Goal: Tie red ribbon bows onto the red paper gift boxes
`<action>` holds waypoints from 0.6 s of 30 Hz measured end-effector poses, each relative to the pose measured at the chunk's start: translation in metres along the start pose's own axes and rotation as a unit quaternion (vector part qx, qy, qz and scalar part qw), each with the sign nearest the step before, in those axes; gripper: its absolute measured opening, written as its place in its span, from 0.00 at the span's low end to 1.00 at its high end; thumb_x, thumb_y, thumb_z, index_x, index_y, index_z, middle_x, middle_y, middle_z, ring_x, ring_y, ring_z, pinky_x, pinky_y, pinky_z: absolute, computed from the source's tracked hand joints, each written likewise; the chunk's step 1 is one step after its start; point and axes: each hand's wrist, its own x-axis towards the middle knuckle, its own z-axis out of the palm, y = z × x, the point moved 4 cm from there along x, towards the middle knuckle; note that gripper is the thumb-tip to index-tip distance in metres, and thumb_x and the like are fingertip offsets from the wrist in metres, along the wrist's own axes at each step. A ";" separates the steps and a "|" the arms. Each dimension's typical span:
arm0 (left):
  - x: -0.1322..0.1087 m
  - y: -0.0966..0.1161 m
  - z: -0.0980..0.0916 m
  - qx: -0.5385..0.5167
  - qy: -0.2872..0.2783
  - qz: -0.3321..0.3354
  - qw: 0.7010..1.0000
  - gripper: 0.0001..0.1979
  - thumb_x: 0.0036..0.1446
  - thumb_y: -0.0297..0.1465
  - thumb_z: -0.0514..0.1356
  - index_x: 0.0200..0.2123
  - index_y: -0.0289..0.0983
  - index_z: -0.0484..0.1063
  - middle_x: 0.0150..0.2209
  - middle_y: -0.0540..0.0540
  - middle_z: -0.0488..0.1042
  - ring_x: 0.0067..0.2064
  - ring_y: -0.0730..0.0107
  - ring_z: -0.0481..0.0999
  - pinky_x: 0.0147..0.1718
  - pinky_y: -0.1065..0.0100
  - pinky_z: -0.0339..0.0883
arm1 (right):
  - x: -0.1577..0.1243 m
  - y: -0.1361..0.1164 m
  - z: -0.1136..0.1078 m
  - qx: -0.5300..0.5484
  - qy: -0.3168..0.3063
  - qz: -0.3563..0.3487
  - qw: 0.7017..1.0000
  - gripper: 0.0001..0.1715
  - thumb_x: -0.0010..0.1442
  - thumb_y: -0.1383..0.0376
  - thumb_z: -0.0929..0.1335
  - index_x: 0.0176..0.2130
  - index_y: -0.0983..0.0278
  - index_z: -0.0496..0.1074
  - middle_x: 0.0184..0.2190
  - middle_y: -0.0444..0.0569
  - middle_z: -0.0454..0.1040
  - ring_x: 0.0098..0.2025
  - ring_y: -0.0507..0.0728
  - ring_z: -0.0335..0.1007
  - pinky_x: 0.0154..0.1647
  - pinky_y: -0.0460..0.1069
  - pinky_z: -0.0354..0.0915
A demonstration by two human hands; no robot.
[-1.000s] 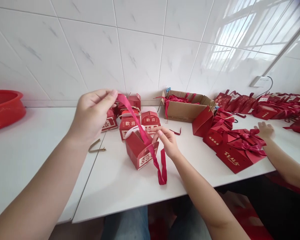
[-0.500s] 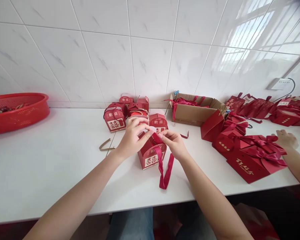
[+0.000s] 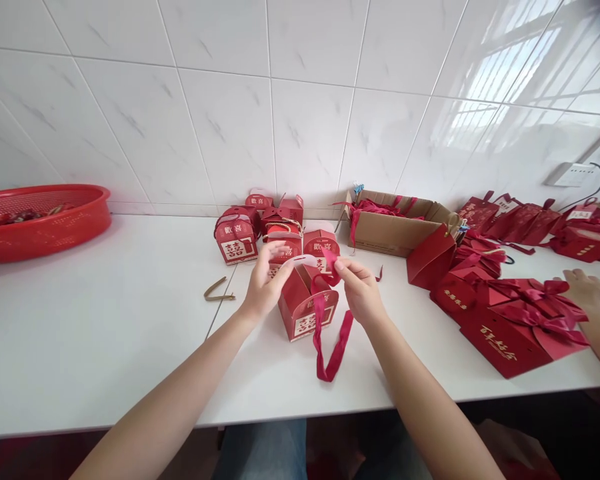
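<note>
A small red gift box with white and gold lettering stands upright on the white table before me. A dark red ribbon passes through its top, and its long tail hangs down the front to the tabletop. Between thumb and fingers my right hand pinches one end of the ribbon, just above the box's right side. My left hand is at the box's back left edge, thumb and fingers apart by the pale top flap; whether it touches the flap I cannot tell.
Several finished red boxes stand behind. A cardboard carton holds ribbons. At right lie ribbon-tied red boxes beside another person's hand. A red plastic basket sits far left, and a gold strip lies on the table.
My hands have moved apart. The right hand has drawn the ribbon end up and right, away from the left, which has opened at the flap. The view has shifted slightly left.
</note>
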 end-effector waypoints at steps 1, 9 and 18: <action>-0.001 -0.007 0.001 -0.023 -0.011 -0.038 0.999 0.18 0.58 0.39 0.58 0.50 0.42 0.63 0.51 0.43 0.69 0.54 0.62 0.68 0.48 0.63 0.65 | 0.002 0.000 -0.002 0.020 0.009 -0.006 1.000 0.12 0.55 0.54 0.70 0.27 0.59 0.74 0.32 0.45 0.74 0.37 0.54 0.68 0.45 0.51 0.64; -0.004 -0.021 0.011 -0.044 -0.060 -0.134 0.988 0.20 0.51 0.44 0.63 0.43 0.38 0.72 0.45 0.42 0.76 0.48 0.56 0.74 0.44 0.62 0.67 | 0.000 0.008 0.005 0.108 -0.011 0.066 0.992 0.10 0.54 0.56 0.71 0.31 0.60 0.72 0.24 0.42 0.69 0.28 0.51 0.64 0.35 0.48 0.63; -0.011 -0.020 0.015 -0.077 -0.065 -0.165 0.981 0.20 0.49 0.47 0.64 0.38 0.38 0.76 0.40 0.45 0.78 0.43 0.58 0.75 0.36 0.67 0.65 | 0.000 0.016 0.005 0.026 0.022 0.088 0.996 0.16 0.50 0.56 0.73 0.19 0.63 0.73 0.48 0.50 0.71 0.52 0.60 0.65 0.52 0.53 0.60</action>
